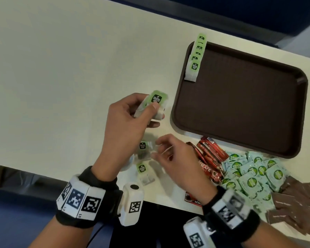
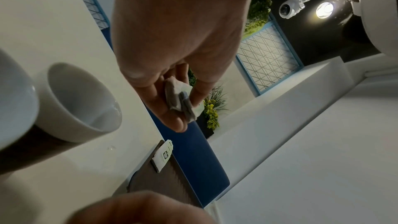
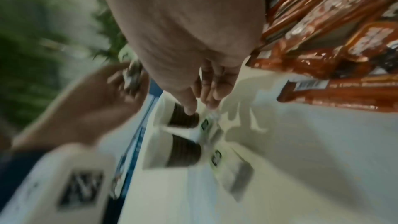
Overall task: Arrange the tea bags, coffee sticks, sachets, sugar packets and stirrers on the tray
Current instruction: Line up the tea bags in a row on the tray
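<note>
Left hand [image 1: 127, 119] pinches a tea bag [image 1: 155, 104]; right hand [image 1: 175, 158] blurred, grasp unclear. Lay it flush against the row [image 1: 195, 58] on the tray [image 1: 297, 81].

White table [image 1: 61, 68] w/ dark blue seat edge [image 1: 222, 13] behind it. Left wrist view: two white bowls [image 2: 81, 101] on the table, blue-framed lattice panel [image 2: 267, 52], green plants [image 2: 212, 113], ceiling lamp [image 2: 324, 10] lit, white dome camera [image 2: 289, 7] beside it. Right wrist view blurred.
</note>
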Tool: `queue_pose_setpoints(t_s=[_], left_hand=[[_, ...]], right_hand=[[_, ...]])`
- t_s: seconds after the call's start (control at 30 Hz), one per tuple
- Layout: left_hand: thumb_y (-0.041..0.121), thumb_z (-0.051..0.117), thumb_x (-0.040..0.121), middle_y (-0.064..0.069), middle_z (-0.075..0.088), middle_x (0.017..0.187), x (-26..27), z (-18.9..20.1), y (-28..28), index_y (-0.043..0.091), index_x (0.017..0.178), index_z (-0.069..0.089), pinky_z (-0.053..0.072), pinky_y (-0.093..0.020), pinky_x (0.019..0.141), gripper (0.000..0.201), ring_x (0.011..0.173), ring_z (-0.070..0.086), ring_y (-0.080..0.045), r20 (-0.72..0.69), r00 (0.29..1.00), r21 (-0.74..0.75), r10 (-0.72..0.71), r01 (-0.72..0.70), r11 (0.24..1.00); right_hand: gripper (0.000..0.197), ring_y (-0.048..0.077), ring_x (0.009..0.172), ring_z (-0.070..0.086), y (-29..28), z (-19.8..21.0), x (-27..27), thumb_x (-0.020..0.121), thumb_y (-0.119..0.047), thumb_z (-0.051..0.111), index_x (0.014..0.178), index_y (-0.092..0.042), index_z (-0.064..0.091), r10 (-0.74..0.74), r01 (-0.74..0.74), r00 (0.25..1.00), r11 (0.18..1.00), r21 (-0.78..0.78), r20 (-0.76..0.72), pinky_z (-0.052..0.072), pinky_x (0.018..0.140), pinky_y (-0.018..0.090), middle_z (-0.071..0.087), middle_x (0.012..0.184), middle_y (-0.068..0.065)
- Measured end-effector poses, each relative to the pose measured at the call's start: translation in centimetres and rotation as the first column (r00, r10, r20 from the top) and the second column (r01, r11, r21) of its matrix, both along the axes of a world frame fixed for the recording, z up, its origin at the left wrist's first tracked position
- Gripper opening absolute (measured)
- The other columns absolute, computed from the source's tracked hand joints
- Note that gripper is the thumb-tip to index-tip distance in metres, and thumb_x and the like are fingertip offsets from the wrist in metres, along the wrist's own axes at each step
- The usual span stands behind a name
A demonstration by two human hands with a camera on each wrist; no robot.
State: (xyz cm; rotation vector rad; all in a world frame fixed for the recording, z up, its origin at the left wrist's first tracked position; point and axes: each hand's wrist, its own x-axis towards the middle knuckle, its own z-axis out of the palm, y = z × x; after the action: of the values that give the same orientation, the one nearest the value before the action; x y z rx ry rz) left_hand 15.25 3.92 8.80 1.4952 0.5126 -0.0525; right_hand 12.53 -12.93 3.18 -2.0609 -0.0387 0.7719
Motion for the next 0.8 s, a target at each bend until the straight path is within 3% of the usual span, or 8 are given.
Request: queue_pose_setpoints(t_s=[0.13, 0.23, 0.3, 0.37, 0.43, 0.57, 0.67, 0.8], left_hand=[[0.013, 0.071, 0.102, -0.010, 0.082, 0.088, -0.1, 0.4, -0.3, 0.009, 0.106, 0.078, 0.066, -0.036, 0.071, 0.009, 0.082, 0.082, -0.024, -0.019, 1.000, -0.008, 0.008, -0.008, 1.000], [0.015, 0.073, 0.102, -0.011, 0.082, 0.089, -0.3, 0.4, -0.5, 0.012, 0.106, 0.078, 0.067, -0.059, 0.072, 0.008, 0.079, 0.081, -0.033, -0.066, 0.998, -0.050, -0.003, 0.000, 0.999], [0.014, 0.074, 0.101, -0.012, 0.082, 0.090, -0.4, 0.1, -0.6, 0.011, 0.104, 0.079, 0.065, -0.066, 0.075, 0.007, 0.081, 0.081, -0.037, -0.065, 0.998, -0.064, 0.003, -0.007, 0.998], [0.013, 0.074, 0.100, -0.010, 0.082, 0.091, -0.5, -0.3, -0.6, 0.012, 0.102, 0.079, 0.066, -0.063, 0.081, 0.005, 0.086, 0.082, -0.035, -0.051, 0.999, -0.043, 0.008, -0.011, 0.999], [0.014, 0.075, 0.099, -0.009, 0.083, 0.092, -0.5, -0.7, -0.6, 0.015, 0.100, 0.080, 0.065, -0.062, 0.085, 0.005, 0.090, 0.082, -0.033, -0.039, 0.999, -0.023, 0.003, -0.004, 1.000], [0.013, 0.074, 0.100, -0.007, 0.083, 0.090, -0.3, -0.8, -0.7, 0.014, 0.100, 0.079, 0.066, -0.058, 0.087, 0.005, 0.090, 0.082, -0.028, -0.028, 1.000, -0.007, -0.012, 0.012, 1.000], [0.013, 0.072, 0.102, -0.008, 0.082, 0.088, -0.1, -0.5, -0.4, 0.012, 0.101, 0.079, 0.068, -0.048, 0.080, 0.006, 0.089, 0.082, -0.028, -0.013, 1.000, -0.008, -0.018, 0.018, 1.000], [0.014, 0.072, 0.103, -0.009, 0.082, 0.088, 0.2, -0.3, -0.1, 0.010, 0.103, 0.078, 0.068, -0.039, 0.076, 0.007, 0.087, 0.082, -0.024, -0.005, 1.000, -0.018, -0.014, 0.014, 1.000]], right_hand=[[0.041, 0.020, 0.093, 0.064, 3.1, -2.0, -1.4, 0.102, -0.027, 0.066, 0.140, -0.025, 0.050, 0.168, -0.143, 0.975, 0.975, -0.169, 0.143, 0.054, 0.083, 0.040, 0.046, 0.129, -0.007], [0.048, 0.024, 0.086, 0.062, 4.1, -2.6, -0.9, 0.101, -0.019, 0.062, 0.145, -0.022, 0.043, 0.271, -0.197, 0.935, 0.934, -0.298, 0.230, 0.059, 0.071, 0.046, 0.036, 0.134, -0.001], [0.038, 0.020, 0.082, 0.062, 4.2, -3.1, -0.3, 0.105, -0.024, 0.055, 0.140, -0.026, 0.041, 0.277, -0.201, 0.936, 0.927, -0.315, 0.219, 0.059, 0.068, 0.046, 0.037, 0.130, -0.009], [0.022, 0.010, 0.077, 0.065, 4.1, -3.7, 0.0, 0.110, -0.035, 0.044, 0.132, -0.037, 0.042, 0.244, -0.186, 0.949, 0.945, -0.270, 0.200, 0.060, 0.067, 0.042, 0.043, 0.117, -0.032], [0.016, 0.004, 0.079, 0.066, 3.7, -4.0, 0.2, 0.111, -0.038, 0.042, 0.127, -0.039, 0.045, 0.190, -0.152, 0.967, 0.966, -0.211, 0.169, 0.059, 0.068, 0.039, 0.047, 0.110, -0.040], [0.025, 0.020, 0.101, 0.059, 2.6, -2.7, 1.3, 0.101, -0.023, 0.064, 0.124, -0.024, 0.055, 0.240, -0.189, 0.954, 0.946, -0.262, 0.179, 0.055, 0.079, 0.044, 0.057, 0.114, -0.003], [0.020, 0.005, 0.090, 0.057, 0.9, -1.4, 2.2, 0.100, -0.024, 0.070, 0.114, -0.032, 0.057, 0.106, -0.095, 0.989, 0.989, -0.114, 0.098, 0.046, 0.073, 0.026, 0.061, 0.100, -0.014], [0.035, 0.001, 0.079, 0.060, -0.5, 0.0, 1.1, 0.098, -0.026, 0.075, 0.128, -0.036, 0.059, 0.265, -0.265, 0.964, 0.964, -0.027, -0.019, 0.043, 0.068, 0.016, 0.064, 0.092, -0.013]])
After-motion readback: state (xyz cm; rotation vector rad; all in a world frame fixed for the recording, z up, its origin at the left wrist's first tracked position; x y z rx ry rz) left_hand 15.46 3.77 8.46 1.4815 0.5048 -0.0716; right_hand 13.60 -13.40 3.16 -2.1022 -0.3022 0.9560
